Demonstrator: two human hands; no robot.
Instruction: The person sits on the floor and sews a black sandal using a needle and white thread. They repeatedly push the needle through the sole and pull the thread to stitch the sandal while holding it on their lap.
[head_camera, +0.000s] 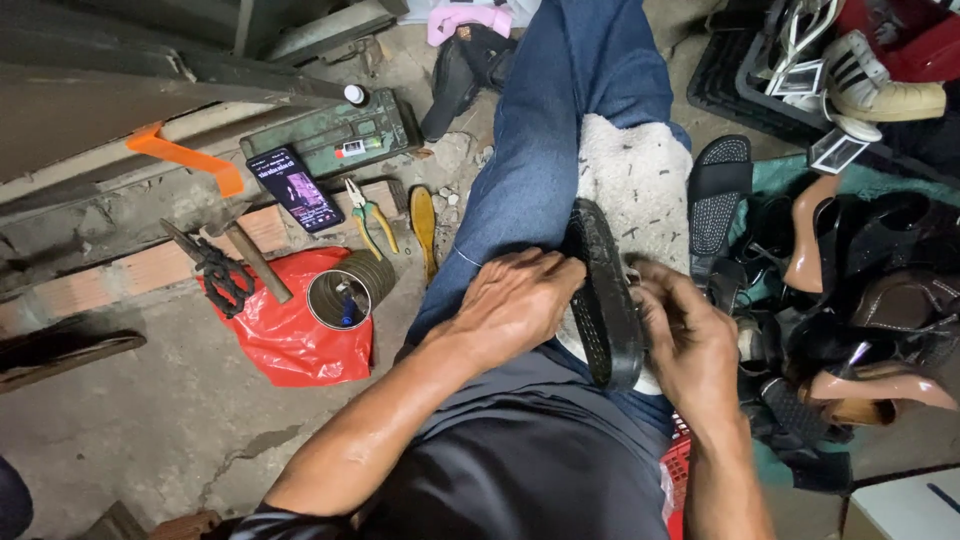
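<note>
Floor: bare concrete floor (150, 430), cracked, spreading out to the left of both hands and under everything here.
Lap: the person's blue-jeaned leg (545, 150) runs away from the hands, with a shaggy white cloth (635, 175) draped over the knee just beyond them.
Shoe pile: a heap of dark shoes and tan heels (860, 300) sits just right of the right hand; a black slide sandal (718, 190) lies beyond that hand's fingertips.
Red bag: a red plastic bag (285, 345) lies well left of the left hand, with a metal tin (345, 295) on top of it.
Black sandal: here it is, the black sandal (603, 300), standing on edge on the lap, ribbed sole facing us, squarely between the two hands and touching both.
Left hand: left hand (510, 305) is curled over, fingers pressed to the sandal's left edge, gripping it.
Right hand: right hand (685, 335) is closed against the sandal's right side, fingers bent in; what the fingertips pinch is hidden.
Small tools: far left of the left hand, a hammer (255, 262), a phone (296, 188) with its screen lit, yellow-handled pliers (368, 222) and a wooden brush (424, 225).
</note>
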